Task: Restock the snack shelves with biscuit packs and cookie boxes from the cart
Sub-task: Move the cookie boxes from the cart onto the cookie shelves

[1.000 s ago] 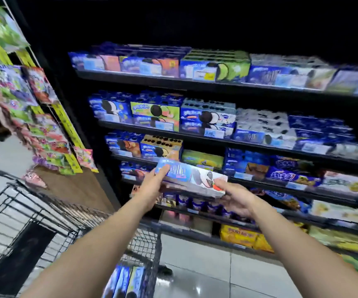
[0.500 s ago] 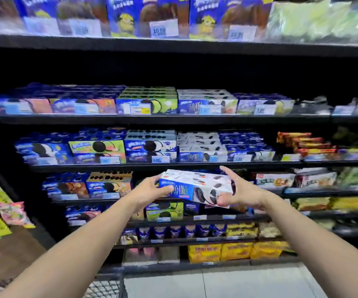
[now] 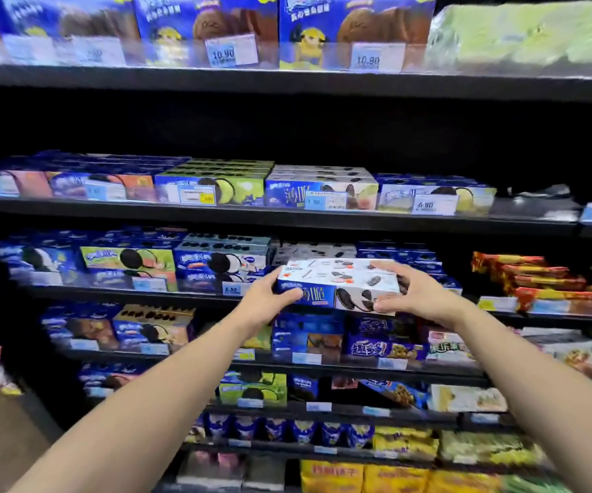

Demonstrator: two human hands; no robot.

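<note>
Both hands are up at the snack shelves, holding one cookie box (image 3: 337,284) between them; the left hand (image 3: 264,300) grips its left end, fingers curled under and thumb on the front; the right hand (image 3: 417,293) clamps the right end, fingers over the top and thumb underneath; the box is flat, white top up, right at the front edge of the third shelf (image 3: 138,292), in front of a stack of similar white boxes (image 3: 314,250); price tag (image 3: 231,289) just left of it.

This is a shop's snack aisle: black shelves (image 3: 287,217) above and below the left hand (image 3: 266,297) and right hand (image 3: 419,293) carry rows of cookie boxes (image 3: 241,188) behind printed price tags (image 3: 429,205).
</note>
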